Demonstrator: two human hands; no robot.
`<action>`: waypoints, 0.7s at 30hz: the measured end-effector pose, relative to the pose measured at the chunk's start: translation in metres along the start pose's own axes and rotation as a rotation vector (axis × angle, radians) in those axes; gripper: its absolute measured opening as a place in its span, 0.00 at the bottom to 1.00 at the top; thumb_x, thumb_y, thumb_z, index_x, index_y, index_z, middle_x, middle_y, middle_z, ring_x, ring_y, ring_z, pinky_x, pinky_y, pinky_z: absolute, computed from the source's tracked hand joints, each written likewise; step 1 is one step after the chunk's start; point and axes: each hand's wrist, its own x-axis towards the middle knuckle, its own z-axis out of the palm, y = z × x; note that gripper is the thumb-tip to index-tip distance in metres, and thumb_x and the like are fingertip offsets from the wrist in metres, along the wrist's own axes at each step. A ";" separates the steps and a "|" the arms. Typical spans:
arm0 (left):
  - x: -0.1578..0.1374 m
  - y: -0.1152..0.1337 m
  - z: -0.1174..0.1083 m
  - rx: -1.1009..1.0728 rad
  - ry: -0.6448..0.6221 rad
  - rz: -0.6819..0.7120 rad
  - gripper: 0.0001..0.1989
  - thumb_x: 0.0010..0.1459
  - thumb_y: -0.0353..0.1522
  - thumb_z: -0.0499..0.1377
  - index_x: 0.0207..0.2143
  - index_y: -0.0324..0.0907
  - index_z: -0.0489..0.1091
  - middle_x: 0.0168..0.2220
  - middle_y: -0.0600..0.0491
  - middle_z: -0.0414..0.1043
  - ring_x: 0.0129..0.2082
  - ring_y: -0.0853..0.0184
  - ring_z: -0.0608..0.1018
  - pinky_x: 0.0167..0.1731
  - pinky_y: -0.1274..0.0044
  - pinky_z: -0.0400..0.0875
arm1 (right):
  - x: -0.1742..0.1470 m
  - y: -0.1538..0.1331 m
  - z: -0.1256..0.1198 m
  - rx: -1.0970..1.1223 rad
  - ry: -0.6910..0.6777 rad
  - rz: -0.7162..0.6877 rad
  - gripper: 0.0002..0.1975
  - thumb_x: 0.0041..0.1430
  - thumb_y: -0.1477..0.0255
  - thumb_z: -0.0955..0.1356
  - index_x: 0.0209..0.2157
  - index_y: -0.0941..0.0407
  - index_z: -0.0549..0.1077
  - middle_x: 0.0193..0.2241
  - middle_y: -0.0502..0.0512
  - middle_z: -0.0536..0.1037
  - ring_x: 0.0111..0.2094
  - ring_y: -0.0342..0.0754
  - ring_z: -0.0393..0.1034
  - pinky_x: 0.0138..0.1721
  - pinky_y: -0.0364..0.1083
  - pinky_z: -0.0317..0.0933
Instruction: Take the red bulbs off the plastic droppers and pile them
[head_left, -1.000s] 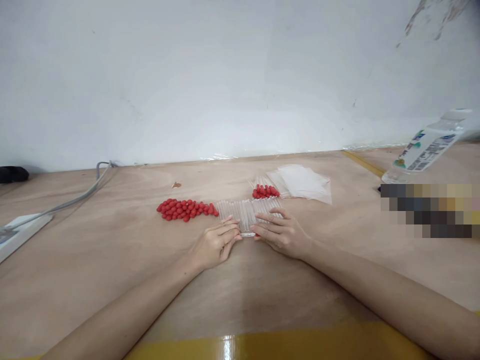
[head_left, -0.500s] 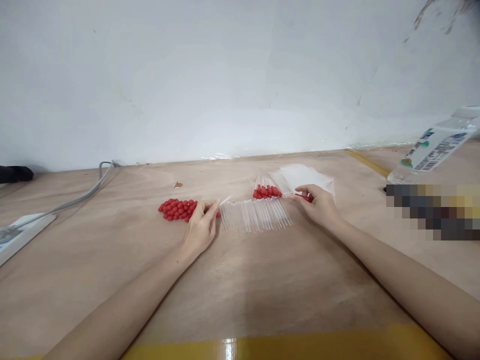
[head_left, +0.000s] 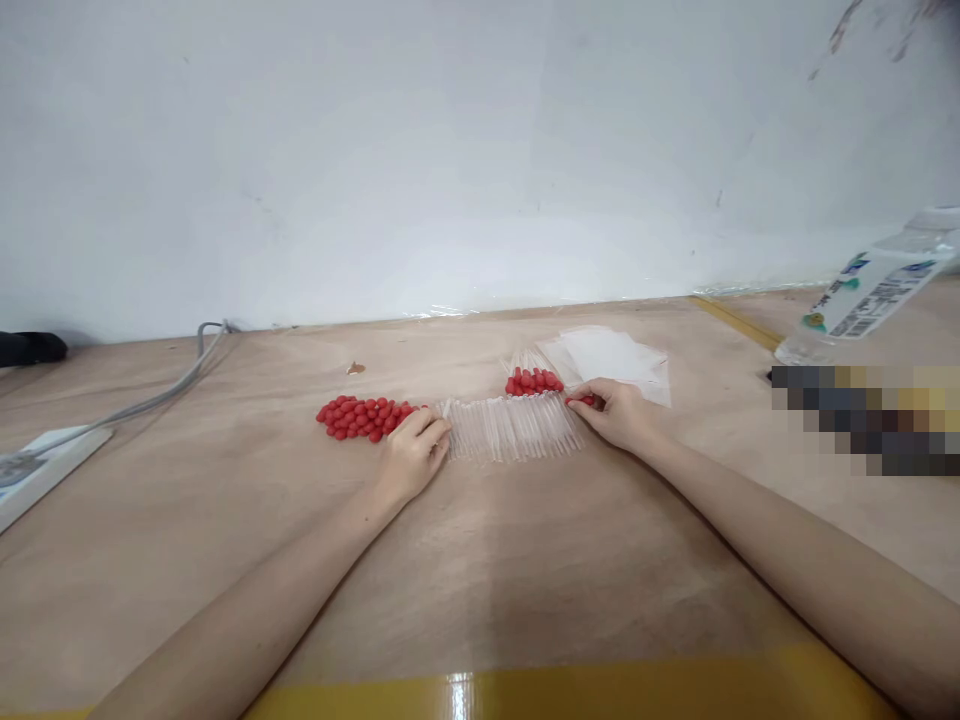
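Thin clear tubes (head_left: 514,430) lie side by side in a row on the table. At the row's left end, my left hand (head_left: 415,450) has its fingers curled down on a clear tube, mostly hidden under them. Beside that hand is a heap of red rubber bulbs (head_left: 356,417). My right hand (head_left: 616,412) pinches a red rubber bulb (head_left: 583,401) between thumb and fingers, just off the row's right end. Behind the row lies a bunch of clear tubes fitted with red bulbs (head_left: 534,382), bulb ends toward me.
White sheets or clear bags (head_left: 619,358) lie behind my right hand. A plastic bottle (head_left: 862,295) leans at the right, near a blurred patch. On the left, a grey cable (head_left: 176,388) runs to a white power strip (head_left: 56,465). A white wall (head_left: 450,150) closes the back.
My left hand has moved slightly right and down onto the end of the tube row. The right hand has come left and nearer to me, still pinching its red bulb.
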 end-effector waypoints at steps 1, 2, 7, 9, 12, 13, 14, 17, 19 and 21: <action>0.000 0.001 0.000 -0.036 -0.019 -0.004 0.07 0.54 0.25 0.51 0.32 0.38 0.69 0.31 0.50 0.69 0.31 0.69 0.72 0.31 0.78 0.71 | 0.001 -0.001 0.000 -0.007 0.012 -0.012 0.06 0.50 0.72 0.65 0.28 0.56 0.75 0.25 0.52 0.74 0.23 0.42 0.65 0.26 0.42 0.60; -0.001 0.002 0.000 -0.072 -0.040 -0.009 0.07 0.54 0.25 0.52 0.33 0.38 0.69 0.32 0.49 0.69 0.31 0.69 0.72 0.31 0.78 0.71 | 0.001 -0.001 0.000 -0.026 0.034 -0.023 0.06 0.50 0.72 0.65 0.27 0.56 0.75 0.25 0.52 0.73 0.23 0.42 0.65 0.27 0.42 0.60; 0.000 0.009 -0.006 -0.185 -0.123 -0.056 0.10 0.54 0.32 0.57 0.38 0.38 0.70 0.36 0.48 0.69 0.28 0.70 0.72 0.29 0.77 0.72 | 0.004 0.003 0.000 -0.107 0.093 -0.019 0.08 0.51 0.70 0.65 0.26 0.57 0.75 0.24 0.53 0.73 0.23 0.43 0.65 0.27 0.43 0.60; 0.002 0.011 -0.008 -0.201 -0.135 -0.061 0.13 0.52 0.34 0.58 0.39 0.38 0.70 0.36 0.47 0.69 0.30 0.68 0.73 0.30 0.76 0.72 | 0.006 0.006 0.001 -0.146 0.118 0.007 0.08 0.51 0.70 0.65 0.26 0.57 0.74 0.24 0.54 0.73 0.24 0.44 0.66 0.28 0.44 0.60; 0.004 0.011 -0.011 -0.207 -0.158 -0.030 0.15 0.51 0.37 0.60 0.40 0.38 0.71 0.39 0.46 0.70 0.38 0.63 0.73 0.38 0.69 0.72 | 0.007 0.009 0.003 -0.175 0.123 0.047 0.08 0.50 0.69 0.66 0.26 0.58 0.75 0.23 0.54 0.75 0.25 0.46 0.67 0.29 0.44 0.60; 0.005 0.011 -0.012 -0.211 -0.173 -0.014 0.16 0.51 0.37 0.60 0.41 0.39 0.71 0.41 0.45 0.70 0.41 0.61 0.72 0.41 0.67 0.70 | 0.007 0.009 0.003 -0.186 0.115 0.043 0.08 0.51 0.68 0.66 0.26 0.57 0.75 0.23 0.53 0.75 0.26 0.46 0.67 0.29 0.44 0.59; 0.005 0.010 -0.012 -0.218 -0.194 0.001 0.16 0.51 0.37 0.59 0.41 0.39 0.71 0.43 0.45 0.70 0.44 0.60 0.72 0.44 0.66 0.69 | 0.006 0.009 0.003 -0.206 0.113 0.031 0.09 0.52 0.67 0.66 0.27 0.57 0.76 0.24 0.53 0.76 0.26 0.47 0.67 0.30 0.45 0.59; 0.004 0.005 -0.014 -0.235 -0.278 0.028 0.14 0.54 0.36 0.57 0.43 0.40 0.71 0.45 0.46 0.71 0.49 0.59 0.70 0.51 0.62 0.63 | 0.005 0.008 0.002 -0.296 0.163 -0.008 0.13 0.55 0.66 0.63 0.26 0.56 0.77 0.24 0.54 0.76 0.28 0.49 0.66 0.32 0.46 0.58; 0.001 0.001 -0.015 -0.243 -0.334 0.034 0.14 0.56 0.35 0.56 0.43 0.41 0.70 0.44 0.47 0.72 0.48 0.61 0.72 0.54 0.59 0.59 | 0.006 0.007 0.001 -0.312 0.214 -0.013 0.14 0.56 0.66 0.62 0.25 0.57 0.77 0.24 0.55 0.75 0.28 0.49 0.65 0.32 0.46 0.57; -0.001 -0.003 -0.017 -0.252 -0.370 0.041 0.14 0.57 0.34 0.54 0.45 0.41 0.69 0.45 0.48 0.72 0.47 0.62 0.72 0.56 0.58 0.54 | 0.007 0.005 0.000 -0.289 0.236 -0.016 0.13 0.55 0.66 0.63 0.25 0.57 0.76 0.24 0.55 0.74 0.28 0.48 0.64 0.32 0.46 0.56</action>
